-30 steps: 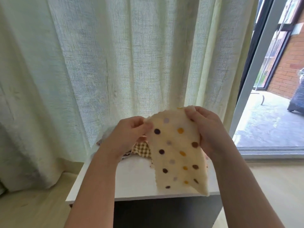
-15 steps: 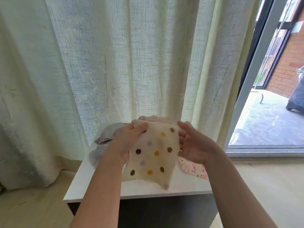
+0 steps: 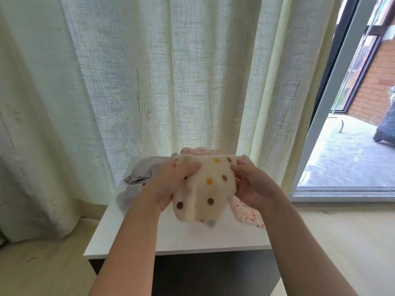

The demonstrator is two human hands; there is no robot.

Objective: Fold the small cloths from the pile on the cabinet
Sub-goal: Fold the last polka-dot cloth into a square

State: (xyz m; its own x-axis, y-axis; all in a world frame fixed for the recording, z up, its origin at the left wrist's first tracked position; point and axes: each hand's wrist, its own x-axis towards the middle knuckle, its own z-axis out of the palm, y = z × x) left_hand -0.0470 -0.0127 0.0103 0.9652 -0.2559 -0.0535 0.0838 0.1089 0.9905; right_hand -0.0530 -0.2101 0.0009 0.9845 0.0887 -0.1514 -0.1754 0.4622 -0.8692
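While the left hand (image 3: 171, 184) pinches the dotted cloth's (image 3: 205, 189) top edge, the right hand (image 3: 254, 189) grips its side.

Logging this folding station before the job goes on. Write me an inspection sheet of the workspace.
Surface: white cabinet top, bare at the front, cloths toward the back.
Job's things: cream polka-dot cloth held bunched above the top; grey cloths lying at back left; pink speckled cloth lying at right, partly hidden behind the polka-dot cloth.
Clutter: nothing seen.
Grips: left hand pinches the polka-dot cloth near its upper left edge; right hand pinches it near the upper right edge.
Cables: nothing seen.
Surroundings: pale curtain behind the cabinet; door frame at right with a brick wall beyond; wooden floor.
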